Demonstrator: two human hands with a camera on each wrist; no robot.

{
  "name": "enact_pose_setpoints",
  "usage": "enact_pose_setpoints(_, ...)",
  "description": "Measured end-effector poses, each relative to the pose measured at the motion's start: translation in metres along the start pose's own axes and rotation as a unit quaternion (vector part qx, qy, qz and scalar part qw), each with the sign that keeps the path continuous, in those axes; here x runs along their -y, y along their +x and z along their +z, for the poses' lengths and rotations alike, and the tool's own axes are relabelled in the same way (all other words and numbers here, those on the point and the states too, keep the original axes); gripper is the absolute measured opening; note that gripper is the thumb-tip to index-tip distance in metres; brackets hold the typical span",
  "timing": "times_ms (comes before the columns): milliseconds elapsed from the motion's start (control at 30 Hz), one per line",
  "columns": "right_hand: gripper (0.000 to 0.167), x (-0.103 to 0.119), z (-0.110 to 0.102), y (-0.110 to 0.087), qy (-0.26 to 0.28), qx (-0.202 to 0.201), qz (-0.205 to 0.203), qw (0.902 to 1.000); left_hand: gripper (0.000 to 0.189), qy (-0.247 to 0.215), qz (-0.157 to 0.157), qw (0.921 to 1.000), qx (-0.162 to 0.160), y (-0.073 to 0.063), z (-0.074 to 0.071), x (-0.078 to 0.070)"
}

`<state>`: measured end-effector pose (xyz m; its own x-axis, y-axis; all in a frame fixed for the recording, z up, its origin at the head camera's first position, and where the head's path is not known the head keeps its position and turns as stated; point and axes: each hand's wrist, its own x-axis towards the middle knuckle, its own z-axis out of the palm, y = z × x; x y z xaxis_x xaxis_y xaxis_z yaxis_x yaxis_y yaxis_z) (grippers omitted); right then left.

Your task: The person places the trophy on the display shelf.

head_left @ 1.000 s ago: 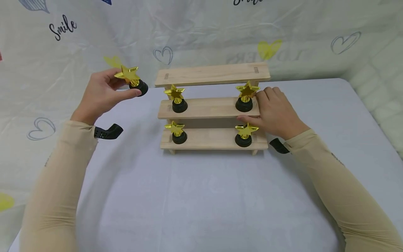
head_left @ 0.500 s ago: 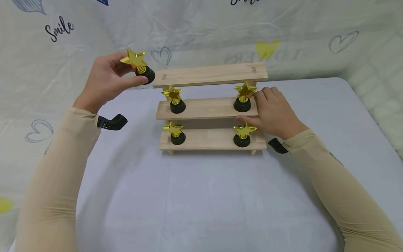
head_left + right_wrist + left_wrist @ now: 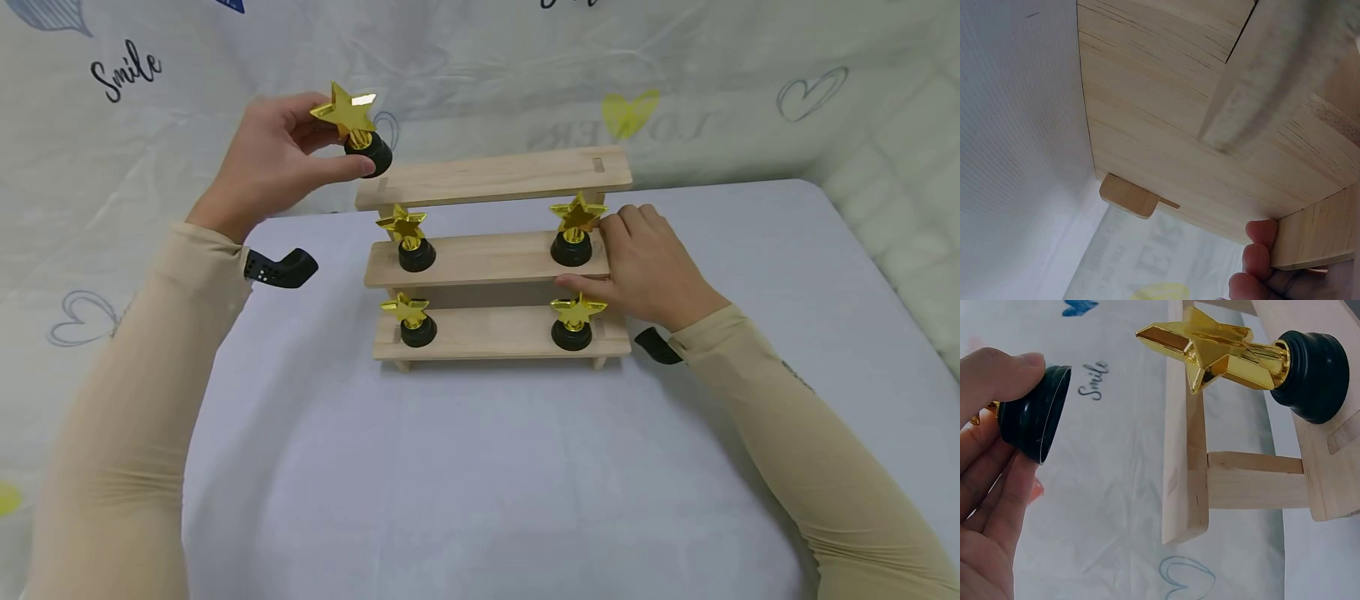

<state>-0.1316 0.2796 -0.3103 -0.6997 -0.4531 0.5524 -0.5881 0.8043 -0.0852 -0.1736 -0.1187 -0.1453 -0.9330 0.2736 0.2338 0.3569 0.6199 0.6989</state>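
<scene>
My left hand (image 3: 270, 162) pinches a gold star trophy (image 3: 348, 112) by its black base, thumb on the near side. In the head view the trophy overlaps the left end of the rack's top board (image 3: 487, 177); in the left wrist view its base (image 3: 1035, 415) is clear of the wood. My right hand (image 3: 645, 267) grips the right end of the middle board (image 3: 487, 260), thumb at its front edge; the right wrist view shows fingertips (image 3: 1257, 256) against wood. Similar trophies stand at both ends of the middle board, left (image 3: 416, 254) and right (image 3: 572, 248).
On the bottom board (image 3: 495, 332) are two more star trophies, left (image 3: 417, 332) and right (image 3: 572, 335). The three-tier wooden rack stands on a white-covered table (image 3: 480, 467). Behind it hangs a pale printed curtain (image 3: 465, 75).
My left hand has carried the trophy up and to the right, from beside the rack to the top board's left end. My right hand keeps its grip on the rack.
</scene>
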Motion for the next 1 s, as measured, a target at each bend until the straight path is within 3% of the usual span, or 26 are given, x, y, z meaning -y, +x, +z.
enact_pose_setpoints(633,0.112,0.011,-0.001,-0.001,0.009,-0.004,-0.010,0.9999,0.052,0.012,0.020,0.9991,0.035,0.035,0.020,-0.041)
enact_pose_setpoints(1000,0.109,0.016,-0.001,-0.002,0.014,-0.003,-0.006,0.9999,0.049,0.052,0.017,0.9931,0.104,0.048,0.049,-0.049)
